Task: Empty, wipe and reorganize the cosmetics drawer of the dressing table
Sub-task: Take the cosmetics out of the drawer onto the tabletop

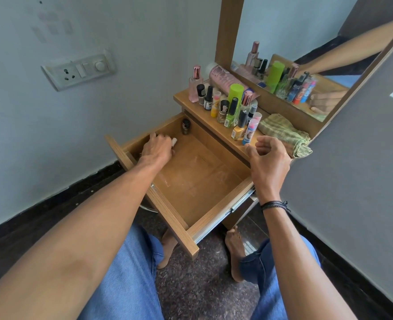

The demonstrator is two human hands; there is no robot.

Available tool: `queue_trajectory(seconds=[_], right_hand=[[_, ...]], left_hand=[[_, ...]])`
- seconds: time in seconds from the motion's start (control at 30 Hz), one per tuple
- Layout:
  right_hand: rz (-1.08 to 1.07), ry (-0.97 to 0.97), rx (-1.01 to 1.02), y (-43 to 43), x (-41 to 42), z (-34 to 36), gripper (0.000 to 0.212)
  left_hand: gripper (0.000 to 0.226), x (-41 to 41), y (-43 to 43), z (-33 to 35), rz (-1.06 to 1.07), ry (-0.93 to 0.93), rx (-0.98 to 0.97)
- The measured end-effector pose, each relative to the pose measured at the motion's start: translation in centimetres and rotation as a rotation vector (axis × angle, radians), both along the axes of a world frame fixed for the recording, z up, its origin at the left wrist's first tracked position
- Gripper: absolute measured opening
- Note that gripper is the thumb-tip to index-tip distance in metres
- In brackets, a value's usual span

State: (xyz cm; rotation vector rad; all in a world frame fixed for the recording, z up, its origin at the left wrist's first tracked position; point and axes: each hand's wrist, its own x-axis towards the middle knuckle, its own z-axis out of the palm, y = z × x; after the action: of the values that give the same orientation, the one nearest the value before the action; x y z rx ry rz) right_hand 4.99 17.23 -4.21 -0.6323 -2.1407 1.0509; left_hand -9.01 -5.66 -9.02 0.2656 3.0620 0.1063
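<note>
Reaching into the square wooden drawer [218, 210], the left hand [157, 148] is gripping a small white item [174, 142] by the ten o'clock wall, its smooth dusty floor lying open toward five o'clock, while the right hand [269, 155] is hovering loosely curled and empty over the three o'clock rim.

The drawer [197, 174] stands pulled out with most of its floor bare, so there is open room from above across its middle and near end. Its far-left corner is taken by the left hand [157, 147], curled round a small white item [174, 141]. A dark jar [186, 126] stands in the back corner, under the tabletop [204, 113] overhang. The right hand [269, 155] hovers over the drawer's right wall, fingers loose. Crowded bottles [231, 105] and a green cloth [283, 135] fill the tabletop, with the mirror [306, 65] closing off the back.
</note>
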Motion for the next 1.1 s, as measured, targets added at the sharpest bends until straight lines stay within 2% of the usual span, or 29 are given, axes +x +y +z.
queue_trajectory(seconds=[0.2,0.4,0.53,0.67,0.77,0.87,0.97,1.1], right_hand=[[-0.003,0.019,0.0,0.0,0.0,-0.1,0.023],[0.051,0.079,-0.04,0.3,0.5,0.0,0.022],[0.121,0.108,-0.111,1.0,1.1,0.2,0.02],[0.238,0.106,-0.16,-0.4,3.1,0.3,0.019],[0.432,-0.022,-0.198,-1.5,3.8,0.6,0.027],[0.591,-0.141,-0.355,-2.0,4.1,1.0,0.032],[0.698,-0.155,-0.55,-2.5,4.6,1.2,0.028],[0.721,-0.17,-0.619,-2.2,4.6,1.1,0.023]], left_hand=[[0.027,0.5,0.2,0.1,-0.02,-0.011,0.006],[0.032,1.4,0.7,0.9,-0.022,0.083,0.128],[0.035,3.8,1.7,3.4,0.053,0.083,0.421],[0.029,9.3,3.3,6.2,0.119,-0.111,0.894],[0.029,12.8,4.2,6.1,0.141,-0.25,1.191],[0.029,14.2,4.6,5.9,0.161,-0.345,1.287],[0.031,14.5,4.4,6.2,0.158,-0.36,1.31],[0.034,14.9,4.4,6.4,0.162,-0.381,1.324]])
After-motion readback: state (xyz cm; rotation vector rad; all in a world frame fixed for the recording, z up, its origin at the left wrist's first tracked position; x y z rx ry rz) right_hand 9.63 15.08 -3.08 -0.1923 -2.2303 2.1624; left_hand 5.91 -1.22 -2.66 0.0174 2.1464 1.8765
